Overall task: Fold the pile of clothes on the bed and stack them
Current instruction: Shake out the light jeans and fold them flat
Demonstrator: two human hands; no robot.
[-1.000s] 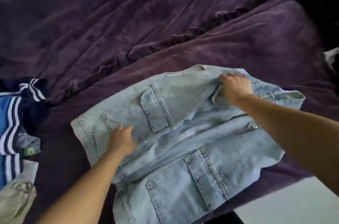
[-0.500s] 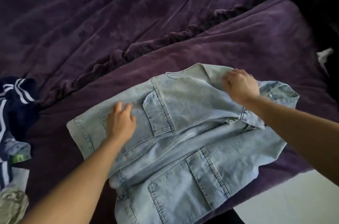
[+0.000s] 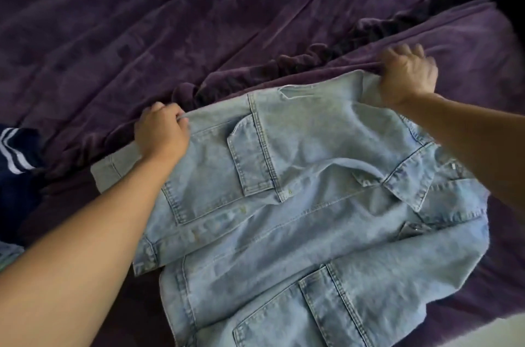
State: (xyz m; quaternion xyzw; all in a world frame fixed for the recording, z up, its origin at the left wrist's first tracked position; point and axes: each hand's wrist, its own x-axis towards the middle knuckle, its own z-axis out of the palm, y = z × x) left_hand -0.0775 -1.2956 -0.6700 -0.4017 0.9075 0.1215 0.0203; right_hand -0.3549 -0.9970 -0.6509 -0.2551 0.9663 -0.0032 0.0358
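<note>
On the wrinkled dark purple velvet bedspread I note a light blue denim jacket spread out front up, flap pockets showing. Left hand: fingers curled round the jacket's far edge near the hem corner, gripping it. Right hand: closed tight on the far edge at the shoulder end (back of hand up, fingertips hidden in cloth). Both forearms cross over the denim. Navy garment with white stripes lies at frame left, apart from the jacket.
</note>
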